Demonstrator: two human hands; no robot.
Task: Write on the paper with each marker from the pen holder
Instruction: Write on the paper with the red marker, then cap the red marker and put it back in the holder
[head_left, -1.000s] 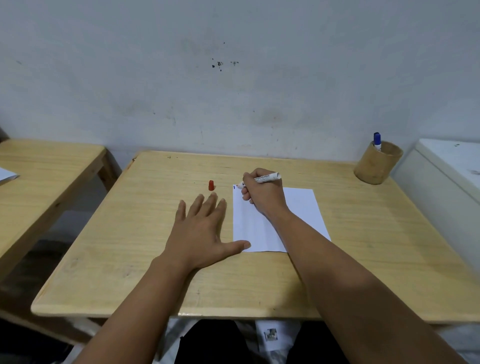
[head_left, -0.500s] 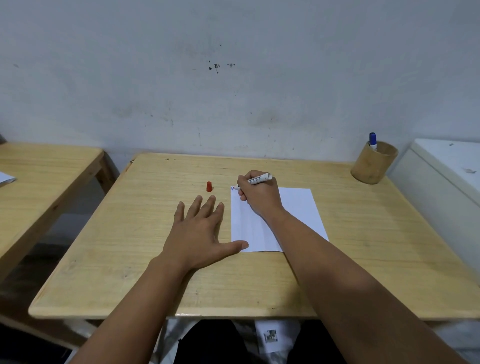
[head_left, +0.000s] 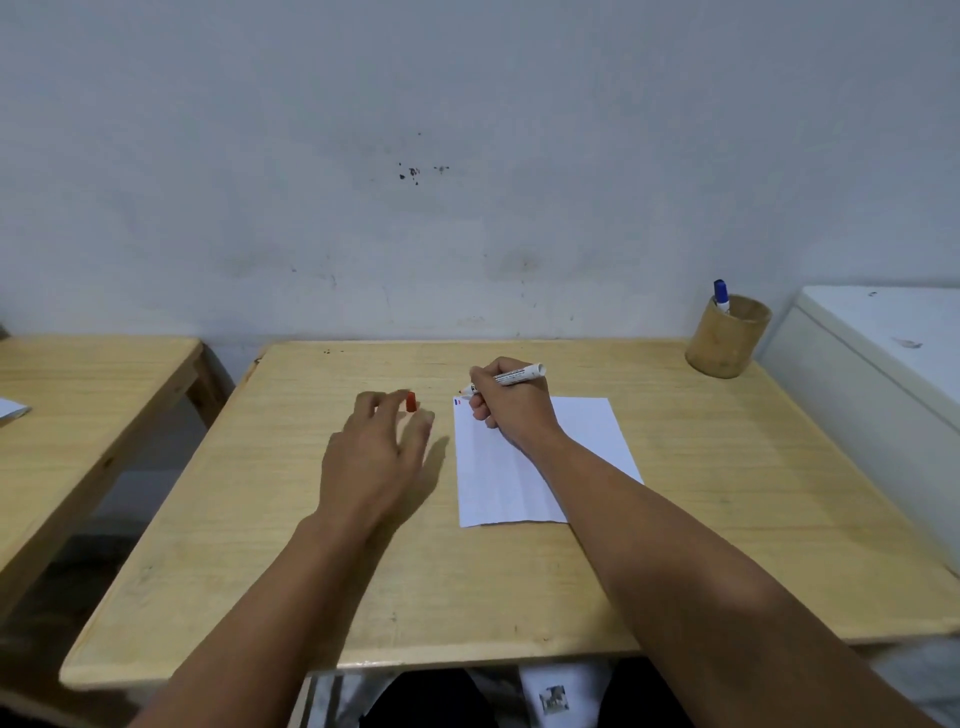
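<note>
A white paper (head_left: 582, 447) lies on the wooden table (head_left: 727, 493), with small blue and red marks at its top left corner. My right hand (head_left: 511, 410) rests on the paper's top edge and grips a white marker (head_left: 511, 375) whose tip sits just past that corner. A red cap (head_left: 411, 401) stands on the table left of the paper. My left hand (head_left: 376, 457) hovers over the table with its fingers spread, fingertips right beside the cap. A bamboo pen holder (head_left: 727, 338) at the far right corner holds a blue-capped marker (head_left: 720, 295).
A second wooden table (head_left: 78, 405) stands to the left across a gap, with a paper edge on it. A white cabinet (head_left: 883, 374) adjoins the table's right side. A grey wall runs behind.
My left hand lifted off the table beside the paper and moved forward to the red cap. My right hand with the marker shifted slightly at the paper's top corner.
</note>
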